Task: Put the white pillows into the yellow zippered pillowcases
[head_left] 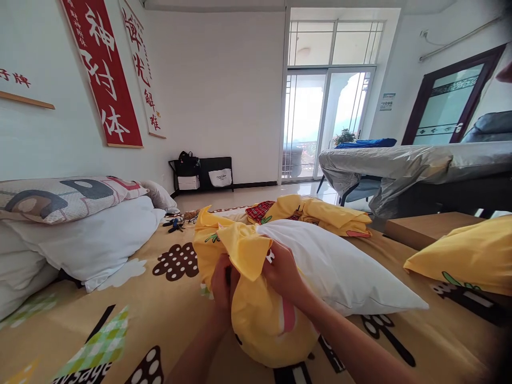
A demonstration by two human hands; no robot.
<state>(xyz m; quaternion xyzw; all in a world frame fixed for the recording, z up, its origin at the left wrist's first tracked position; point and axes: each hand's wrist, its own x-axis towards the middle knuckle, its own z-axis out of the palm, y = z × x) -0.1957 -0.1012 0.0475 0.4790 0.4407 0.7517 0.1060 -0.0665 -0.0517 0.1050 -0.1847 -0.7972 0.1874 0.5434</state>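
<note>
A white pillow (336, 266) lies in front of me, its near left end covered by a yellow pillowcase (264, 325) with printed shapes. My left hand (222, 288) is closed on the pillowcase fabric at its left side; part of the fingers is hidden behind the cloth. My right hand (282, 269) grips the folded edge of the same pillowcase, beside the bare white part of the pillow. Loose yellow cloth sticks up between and above both hands. Everything rests on a tan patterned bedsheet (160, 314).
White pillows (108, 234) are piled at left under a patterned pillow (72, 197). More yellow fabric (332, 213) lies behind the white pillow. At right are a cardboard box (432, 226), a yellow-covered pillow (468, 253) and a plastic-covered table (420, 162).
</note>
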